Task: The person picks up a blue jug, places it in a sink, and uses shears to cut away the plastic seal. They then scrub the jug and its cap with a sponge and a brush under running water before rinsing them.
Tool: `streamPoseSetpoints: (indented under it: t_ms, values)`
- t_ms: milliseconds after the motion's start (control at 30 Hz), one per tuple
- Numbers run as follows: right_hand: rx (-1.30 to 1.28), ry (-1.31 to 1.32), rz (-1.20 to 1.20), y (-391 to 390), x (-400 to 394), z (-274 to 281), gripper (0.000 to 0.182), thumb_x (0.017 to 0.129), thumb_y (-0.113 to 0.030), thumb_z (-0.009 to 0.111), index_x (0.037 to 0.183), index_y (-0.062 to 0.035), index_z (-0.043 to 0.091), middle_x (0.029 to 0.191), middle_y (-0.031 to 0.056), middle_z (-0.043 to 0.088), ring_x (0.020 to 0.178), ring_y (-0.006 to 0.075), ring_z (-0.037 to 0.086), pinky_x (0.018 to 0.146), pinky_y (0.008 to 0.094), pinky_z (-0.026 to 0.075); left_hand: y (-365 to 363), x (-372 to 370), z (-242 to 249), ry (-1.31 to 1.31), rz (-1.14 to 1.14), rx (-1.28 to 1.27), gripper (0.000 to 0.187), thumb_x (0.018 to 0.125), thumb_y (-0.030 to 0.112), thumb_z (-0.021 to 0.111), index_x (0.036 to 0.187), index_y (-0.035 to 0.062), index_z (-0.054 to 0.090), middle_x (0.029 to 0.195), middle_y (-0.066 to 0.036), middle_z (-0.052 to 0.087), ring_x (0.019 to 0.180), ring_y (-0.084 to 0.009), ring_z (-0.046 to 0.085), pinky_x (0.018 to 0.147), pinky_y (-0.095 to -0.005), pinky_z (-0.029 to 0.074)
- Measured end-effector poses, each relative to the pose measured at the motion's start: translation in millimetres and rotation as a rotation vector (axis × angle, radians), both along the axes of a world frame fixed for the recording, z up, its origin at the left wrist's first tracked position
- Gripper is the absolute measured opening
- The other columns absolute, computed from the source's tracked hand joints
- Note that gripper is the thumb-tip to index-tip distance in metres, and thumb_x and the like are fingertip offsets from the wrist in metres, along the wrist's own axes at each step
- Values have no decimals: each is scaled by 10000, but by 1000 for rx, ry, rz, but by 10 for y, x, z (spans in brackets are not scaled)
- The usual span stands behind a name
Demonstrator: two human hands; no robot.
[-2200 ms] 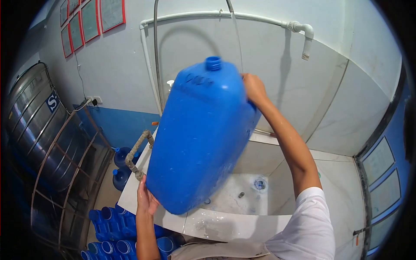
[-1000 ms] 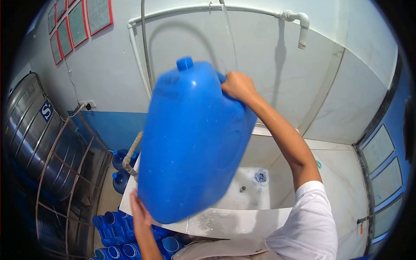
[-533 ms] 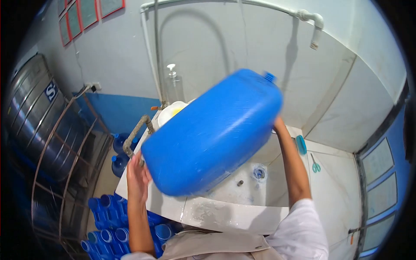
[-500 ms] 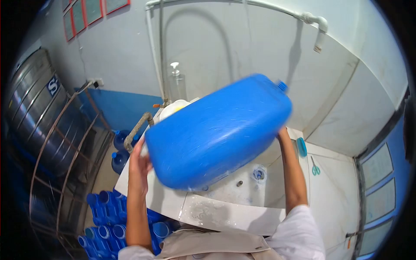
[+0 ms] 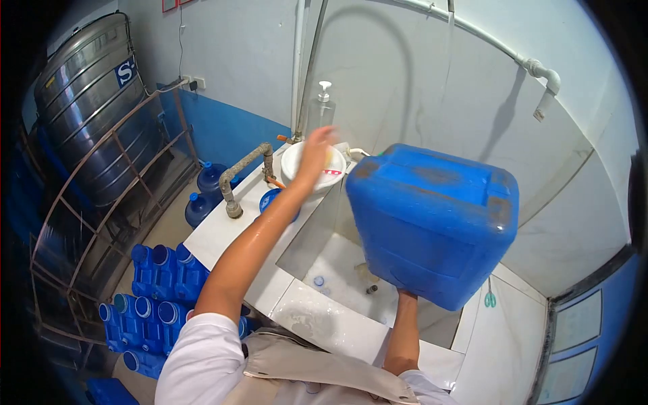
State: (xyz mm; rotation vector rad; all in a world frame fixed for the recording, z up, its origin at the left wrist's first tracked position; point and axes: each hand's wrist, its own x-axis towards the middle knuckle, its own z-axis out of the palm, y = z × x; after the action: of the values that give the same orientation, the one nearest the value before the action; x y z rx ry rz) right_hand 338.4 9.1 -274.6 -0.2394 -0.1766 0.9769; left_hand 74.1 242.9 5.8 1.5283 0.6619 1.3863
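A big blue plastic jerrycan (image 5: 432, 229) hangs tilted over the white sink basin (image 5: 337, 260), its scuffed, wet bottom facing me. My right hand (image 5: 406, 295) supports it from below; the fingers are hidden behind the jerrycan. Over to the left, my left hand (image 5: 318, 152) is off the jerrycan and passes over a white round tub (image 5: 295, 162). Motion smears its fingers, so whether they hold anything does not show. Something yellowish lies by the tub, partly behind the hand. Behind it stands a clear pump bottle (image 5: 321, 111).
A bent metal pipe (image 5: 246, 175) rises from the counter beside a blue round cap (image 5: 270, 200). Several blue jugs (image 5: 152, 310) crowd the floor at left, near a steel tank (image 5: 88, 108). Teal scissors (image 5: 490, 297) lie on the right ledge.
The jerrycan has swung from lying sideways in both hands to showing its bottom, further right. My left hand has let go and moved to the tub. The view has shifted.
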Motion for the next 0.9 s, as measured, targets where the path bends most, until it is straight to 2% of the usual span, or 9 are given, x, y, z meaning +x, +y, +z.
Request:
streamPoseSetpoints:
  t_ms: [67, 133, 267, 333, 400, 467, 633, 800, 900]
  values:
    - [22, 40, 7, 34, -30, -12, 375, 906, -274, 479, 1174, -17, 533, 1163, 132, 572, 1034, 257, 556, 888, 395, 474, 564, -261, -877, -130, 274, -325, 240, 865, 208, 476, 997, 21, 551, 954, -86, 550, 905, -187, 539, 808, -312, 429]
    - [-65, 89, -20, 64, -34, -41, 380, 911, -301, 457, 1161, -27, 543, 1156, 126, 578, 1039, 264, 555, 895, 407, 469, 1225, -540, -1807, 257, 470, -454, 215, 865, 214, 471, 975, 37, 523, 872, -72, 519, 752, -198, 533, 682, -341, 462]
    - [-112, 314, -37, 20, 135, -421, 406, 927, -340, 403, 1192, -55, 519, 1197, 121, 548, 1108, 272, 506, 959, 437, 415, 868, -632, -1644, 9, 243, -720, 75, 819, 106, 464, 881, 103, 506, 708, -62, 488, 570, -164, 478, 566, -284, 452]
    - [-121, 246, -59, -4, 115, -437, 409, 928, -342, 399, 1197, -56, 513, 1203, 121, 542, 1114, 272, 500, 963, 436, 411, 1081, -643, -1836, -430, 29, -843, 32, 836, 115, 484, 862, 98, 476, 629, -33, 435, 467, -123, 397, 440, -261, 393]
    - [-129, 167, -79, -42, 81, -394, 413, 929, -345, 396, 1203, -57, 508, 1210, 120, 536, 1119, 272, 495, 967, 436, 407, 1140, -626, -1769, -419, 94, -928, 44, 846, 103, 499, 857, 69, 474, 643, -37, 443, 477, -131, 421, 465, -270, 436]
    - [-122, 100, -98, -68, 75, -344, 416, 930, -347, 393, 1208, -58, 502, 1216, 120, 530, 1125, 273, 489, 971, 435, 402, 1228, -653, -1660, -572, 46, -782, 40, 856, 75, 480, 843, 40, 467, 645, -44, 452, 503, -148, 463, 531, -284, 488]
    - [-119, -20, -145, -100, 79, -288, 425, 932, -353, 384, 1222, -60, 488, 1233, 118, 516, 1138, 273, 476, 981, 434, 391, 1578, -872, -1483, -542, 3, -802, 72, 883, 67, 436, 852, 14, 474, 700, -85, 494, 572, -176, 529, 606, -313, 523]
    - [-117, -90, -177, -137, 59, -211, 434, 933, -358, 376, 1236, -62, 474, 1250, 117, 501, 1152, 274, 462, 992, 433, 380, 1557, -817, -1488, -426, 162, -744, 159, 925, 133, 456, 811, 23, 474, 749, -110, 528, 648, -199, 562, 655, -327, 545]
    - [-119, -116, -193, -139, 42, -185, 440, 935, -362, 371, 1244, -64, 466, 1259, 116, 492, 1161, 275, 453, 998, 433, 373, 1514, -810, -1485, -356, 170, -725, 129, 934, 149, 441, 911, 27, 473, 821, -126, 534, 706, -215, 571, 669, -329, 542]
